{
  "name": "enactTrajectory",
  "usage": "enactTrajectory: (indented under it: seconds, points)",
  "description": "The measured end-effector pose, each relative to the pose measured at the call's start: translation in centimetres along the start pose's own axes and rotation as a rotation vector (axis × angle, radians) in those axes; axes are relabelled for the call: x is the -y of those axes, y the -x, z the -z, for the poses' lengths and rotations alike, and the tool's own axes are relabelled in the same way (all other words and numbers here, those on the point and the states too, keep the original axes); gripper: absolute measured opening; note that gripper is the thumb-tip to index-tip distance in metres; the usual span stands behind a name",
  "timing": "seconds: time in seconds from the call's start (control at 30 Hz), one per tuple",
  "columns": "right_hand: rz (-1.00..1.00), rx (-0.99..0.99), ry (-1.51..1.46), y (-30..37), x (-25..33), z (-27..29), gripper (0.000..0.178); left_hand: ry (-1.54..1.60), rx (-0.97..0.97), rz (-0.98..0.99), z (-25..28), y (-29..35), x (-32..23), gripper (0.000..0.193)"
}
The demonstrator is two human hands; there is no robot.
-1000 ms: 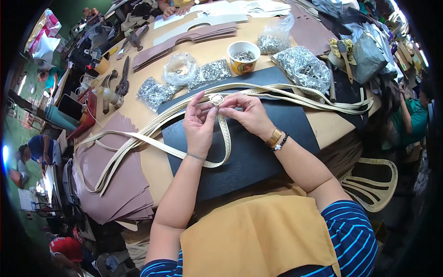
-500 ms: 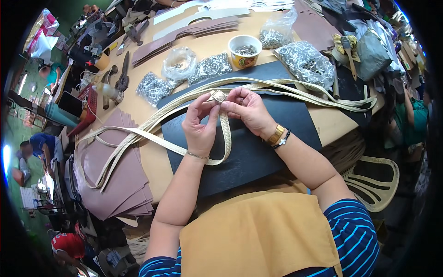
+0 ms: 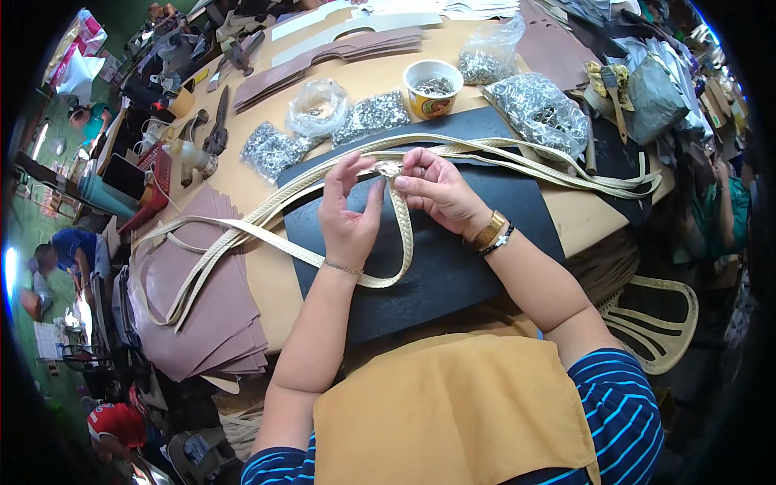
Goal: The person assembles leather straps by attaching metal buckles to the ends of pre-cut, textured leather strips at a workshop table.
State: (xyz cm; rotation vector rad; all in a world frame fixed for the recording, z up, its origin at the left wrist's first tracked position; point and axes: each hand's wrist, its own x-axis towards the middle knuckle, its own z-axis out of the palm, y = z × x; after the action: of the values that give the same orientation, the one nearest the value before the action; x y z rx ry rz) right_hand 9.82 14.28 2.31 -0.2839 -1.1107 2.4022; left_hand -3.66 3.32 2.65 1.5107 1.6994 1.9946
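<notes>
A paper cup (image 3: pixel 432 87) on the bench (image 3: pixel 380 69) holds small metal bits, and clear bags (image 3: pixel 537 109) hold more. My left hand (image 3: pixel 349 217) and right hand (image 3: pixel 436 190) each have their grip pinched on the tan strap (image 3: pixel 402 234) over the black mat (image 3: pixel 436 267). My hands look closer than before

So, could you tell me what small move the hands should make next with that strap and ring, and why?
Probably slide the cream strap further through the metal ring. Both the left hand and the right hand pinch at the ring, and the strap hangs below it in a slack loop over the dark mat.
</notes>
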Motion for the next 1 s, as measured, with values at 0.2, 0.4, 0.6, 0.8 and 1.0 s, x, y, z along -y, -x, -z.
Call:
enactTrajectory:
  seconds: [0.2, 0.4, 0.6, 0.8, 1.0]
  points:
    - [-0.021, -0.045, -0.015, -0.2, -0.1, 0.3, 0.025, 0.264, 0.033, 0.354, 0.2, 0.4, 0.9, 0.021]
    - [-0.059, -0.073, 0.003, -0.5, 0.0, 0.4, 0.024, 0.551, -0.006, 0.817, 0.7, 0.0, 1.3, 0.020]
    - [-0.104, -0.118, 0.026, -0.6, 0.3, 0.7, 0.025, 0.607, 0.082, 0.869, 0.7, 0.2, 1.1, 0.024]
    - [-0.164, -0.105, 0.084, -0.7, 0.8, 1.6, 0.024, 0.584, 0.082, 0.804, 0.5, 0.3, 0.8, 0.023]
    - [-0.145, -0.089, 0.160, -0.7, 0.9, 1.3, 0.024, 0.545, 0.073, 0.719, 0.3, 0.8, 1.0, 0.023]
